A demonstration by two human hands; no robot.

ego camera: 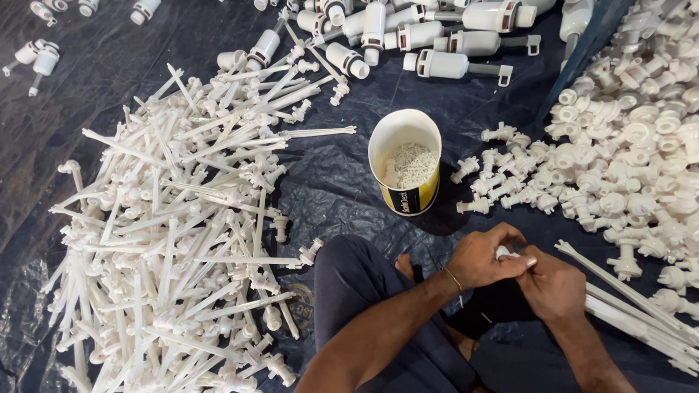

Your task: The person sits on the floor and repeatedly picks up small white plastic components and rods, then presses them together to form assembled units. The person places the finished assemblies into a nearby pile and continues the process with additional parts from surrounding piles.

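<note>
A heap of long white stems (175,236) lies at left, a cup of tiny pieces (404,161) mid-sheet. The left hand (484,257) and right hand (551,285) pinch one small white part (506,251), mostly hidden by fingers. White caps (650,155) pile right.

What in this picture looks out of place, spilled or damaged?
Nothing looks damaged. The white stem parts lie in a loose heap on the dark sheet, as do the white caps. The cup stands upright. Left hand and right hand together hold one small white part.
</note>
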